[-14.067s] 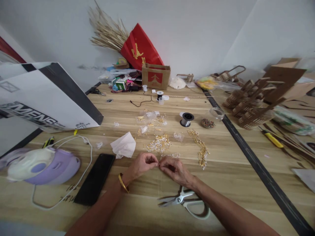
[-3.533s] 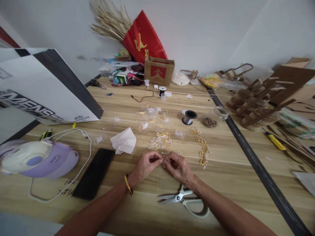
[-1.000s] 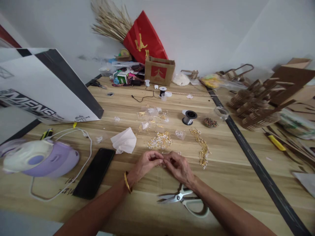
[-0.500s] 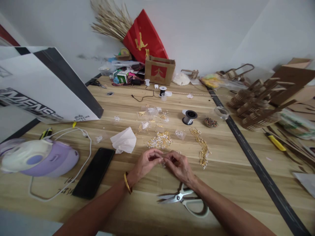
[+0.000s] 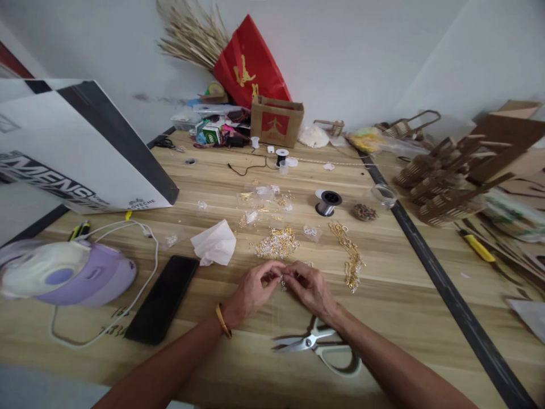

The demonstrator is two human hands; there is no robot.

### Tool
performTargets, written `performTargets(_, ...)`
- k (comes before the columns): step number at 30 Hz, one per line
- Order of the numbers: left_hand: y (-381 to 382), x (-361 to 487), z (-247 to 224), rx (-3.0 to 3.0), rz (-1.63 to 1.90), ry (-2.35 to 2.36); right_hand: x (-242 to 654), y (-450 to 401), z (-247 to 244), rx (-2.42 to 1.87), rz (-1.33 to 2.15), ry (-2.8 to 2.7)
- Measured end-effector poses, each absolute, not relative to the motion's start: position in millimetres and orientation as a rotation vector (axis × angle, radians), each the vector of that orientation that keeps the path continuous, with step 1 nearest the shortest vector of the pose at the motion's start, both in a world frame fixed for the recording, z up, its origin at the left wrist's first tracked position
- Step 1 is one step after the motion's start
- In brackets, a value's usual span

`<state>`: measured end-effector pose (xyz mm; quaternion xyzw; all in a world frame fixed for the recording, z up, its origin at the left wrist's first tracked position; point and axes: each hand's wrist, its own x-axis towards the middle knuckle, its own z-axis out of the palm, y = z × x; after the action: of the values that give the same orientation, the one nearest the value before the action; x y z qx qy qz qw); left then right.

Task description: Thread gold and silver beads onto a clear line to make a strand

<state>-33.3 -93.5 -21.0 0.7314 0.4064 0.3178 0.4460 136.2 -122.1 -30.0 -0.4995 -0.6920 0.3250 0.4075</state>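
Observation:
My left hand (image 5: 258, 288) and my right hand (image 5: 310, 289) meet at the fingertips over the wooden table. Between them hangs a small string of clear beads (image 5: 283, 284); both hands pinch at its upper end, and the fine thread itself hardly shows. Just beyond the fingers lies a heap of gold and clear beads (image 5: 277, 243). Scissors (image 5: 310, 343) with pale handles rest, blades apart, under and beside my right forearm. To the right of my right hand is a bundle of gold chains (image 5: 351, 258).
A spool of wire (image 5: 327, 203) and a dish of mixed beads (image 5: 365, 212) stand farther back. On the left are a crumpled tissue (image 5: 215, 243), a black phone (image 5: 162, 300) and a purple-and-white device (image 5: 85, 274). Small woven baskets (image 5: 443, 176) crowd the right side.
My left hand has turned and dropped slightly, its fingers curling more. The beads dangling between the hands show more plainly. My right hand is nearly still.

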Motion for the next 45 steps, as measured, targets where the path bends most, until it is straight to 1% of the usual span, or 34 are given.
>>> performTargets(6, -94, -33, -20, 1.845, 0.775, 1.017, 136, -122, -31, -1.248, 0.765, -1.783)
performTargets(19, -92, -33, -23, 1.798, 0.727, 1.010, 135, -123, -33, -1.271, 0.820, -1.762)
performTargets(29, -91, -34, -29, 1.758, 0.756, 0.972, 135, -124, -37, -1.242, 0.835, -1.794)
performTargets(45, -89, -32, -18, 1.735, 0.765, 1.020, 136, -120, -31, -1.231, 0.921, -1.758)
